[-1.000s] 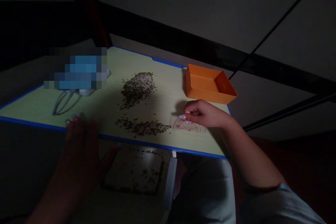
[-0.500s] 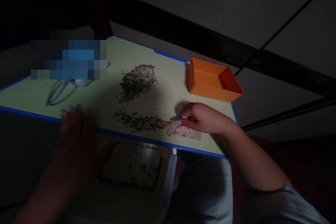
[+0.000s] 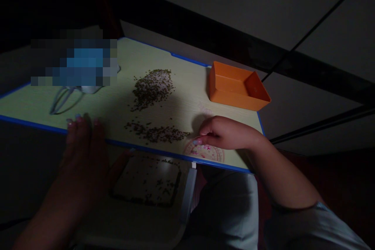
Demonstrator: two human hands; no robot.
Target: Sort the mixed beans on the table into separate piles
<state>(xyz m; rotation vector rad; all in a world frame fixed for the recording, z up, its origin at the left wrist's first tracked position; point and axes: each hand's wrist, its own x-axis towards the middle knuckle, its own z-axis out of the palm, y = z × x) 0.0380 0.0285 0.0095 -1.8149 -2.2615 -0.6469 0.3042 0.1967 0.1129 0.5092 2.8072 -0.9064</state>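
The right hand (image 3: 227,133) is shifting rightward over the pink-printed disc (image 3: 205,152), now lying flat by the counter (image 3: 187,101) front edge; its fingers (image 3: 203,132) are curling nearly shut, any hold unclear, with 2 seed heaps (image 3: 152,90) remaining.

Probable gap between seeds (image 3: 152,90) and tray (image 3: 238,88)

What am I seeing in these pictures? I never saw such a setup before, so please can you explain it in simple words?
A camera worn on a person's head took these pictures, looking down at their bare hands. There is no machine. The surface is a pale green board with a blue edge. On it lie two heaps of small dark seeds, an orange rectangular tray and a round pink-patterned disc. The right hand is curled just above that disc, with its fingers drawn together; I cannot tell if they hold anything. The left hand lies spread at the board's near edge and seems to hold nothing.
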